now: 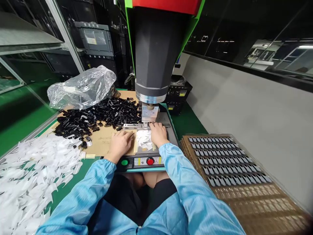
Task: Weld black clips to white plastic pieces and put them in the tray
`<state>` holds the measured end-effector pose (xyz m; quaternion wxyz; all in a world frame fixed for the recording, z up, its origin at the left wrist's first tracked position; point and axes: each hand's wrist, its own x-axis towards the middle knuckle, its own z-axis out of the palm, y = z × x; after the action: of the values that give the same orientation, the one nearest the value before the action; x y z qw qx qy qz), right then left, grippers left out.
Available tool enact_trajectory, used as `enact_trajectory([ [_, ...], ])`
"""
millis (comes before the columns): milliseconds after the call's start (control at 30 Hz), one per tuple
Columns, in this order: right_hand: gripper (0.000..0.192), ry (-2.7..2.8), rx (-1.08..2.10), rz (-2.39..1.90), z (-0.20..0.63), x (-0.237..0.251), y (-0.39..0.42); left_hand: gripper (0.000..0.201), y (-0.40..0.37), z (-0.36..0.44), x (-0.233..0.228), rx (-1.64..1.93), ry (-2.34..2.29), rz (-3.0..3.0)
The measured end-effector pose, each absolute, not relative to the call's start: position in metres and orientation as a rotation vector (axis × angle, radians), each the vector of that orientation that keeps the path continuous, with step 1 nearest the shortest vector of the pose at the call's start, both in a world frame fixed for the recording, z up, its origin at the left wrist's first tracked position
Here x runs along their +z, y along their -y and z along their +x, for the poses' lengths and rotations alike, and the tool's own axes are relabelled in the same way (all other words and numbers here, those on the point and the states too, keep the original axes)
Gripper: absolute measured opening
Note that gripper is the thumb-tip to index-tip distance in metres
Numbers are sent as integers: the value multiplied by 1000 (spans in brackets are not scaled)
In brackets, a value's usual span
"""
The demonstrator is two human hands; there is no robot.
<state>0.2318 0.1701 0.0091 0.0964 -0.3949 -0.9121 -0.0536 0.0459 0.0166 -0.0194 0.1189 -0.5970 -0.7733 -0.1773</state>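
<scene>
Blue sleeves (195, 186): yours, right up close, reaching forward over the machine bed (172, 136).
Left hand (121, 143): you've got it on the brown board (97, 145), fingers close together; whether they pinch anything, no telling.
Right hand (159, 133): your fingertips are up by the metal fixture (132, 125); their grip is hidden, can't call it.
White pieces (144, 138): small heap on the bed, right between your hands.
Press head (154, 52): big and black, dead ahead, blocking your view behind it.
Your left: a large white pile (36, 163), black parts (117, 112) beyond, and a clear plastic bag (85, 88) slumped over their far side.
Your right: stacked trays (234, 195), with grey pieces (206, 171) lined up in rows on top.
Control panel (130, 162): green button (124, 162), red button (150, 161), yellow strips, a warning triangle; print too small.
Press label (149, 112): pale, lettering too fine for you to read.
Crates (97, 50): white Chinese characters, the lower line ending "(二)".
</scene>
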Motion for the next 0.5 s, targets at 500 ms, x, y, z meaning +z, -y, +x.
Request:
enact_trajectory([
  [500, 41, 2636, -94, -1133, 233, 5, -172, 47, -107, 93, 2, -379, 2268, -1847],
])
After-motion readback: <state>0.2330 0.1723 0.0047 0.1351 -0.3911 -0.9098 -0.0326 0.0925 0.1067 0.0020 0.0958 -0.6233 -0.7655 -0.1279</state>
